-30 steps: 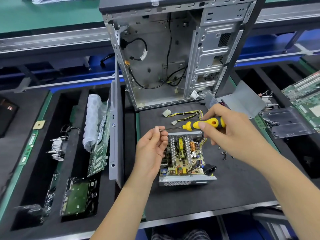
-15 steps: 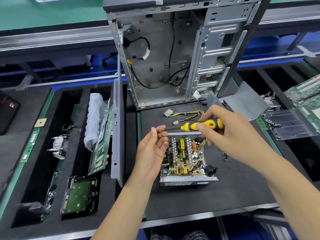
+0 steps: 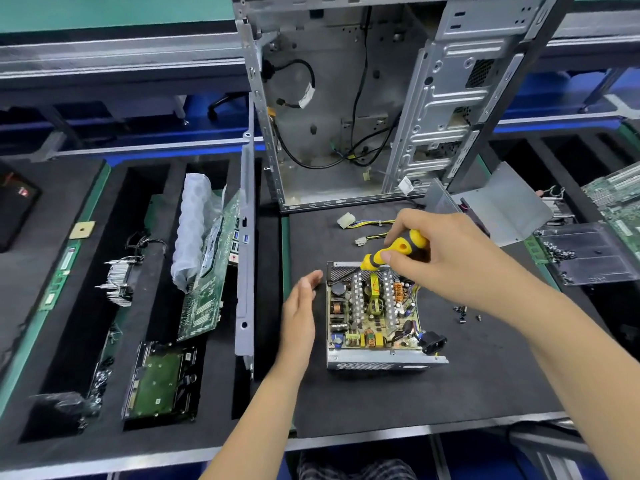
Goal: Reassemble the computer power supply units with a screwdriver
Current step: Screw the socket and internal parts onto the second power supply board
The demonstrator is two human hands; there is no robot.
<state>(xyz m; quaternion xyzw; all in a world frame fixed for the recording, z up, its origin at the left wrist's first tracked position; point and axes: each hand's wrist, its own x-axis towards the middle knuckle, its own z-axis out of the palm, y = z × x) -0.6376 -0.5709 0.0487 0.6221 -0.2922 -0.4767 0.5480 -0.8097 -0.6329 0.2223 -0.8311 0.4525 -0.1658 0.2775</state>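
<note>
An electronics assembly workshop: a long bench point(image 3: 381, 403) with foam-lined trays point(image 3: 86, 237) of circuit boards point(image 3: 204, 282), a stripped computer case point(image 3: 346, 98) and loose screws point(image 3: 462, 311).

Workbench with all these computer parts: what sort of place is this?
Probably an electronics assembly or repair line. An opened power supply unit lies on a black mat, a stripped computer case stands behind it, and foam trays beside it hold a circuit board and a hard drive.
</note>
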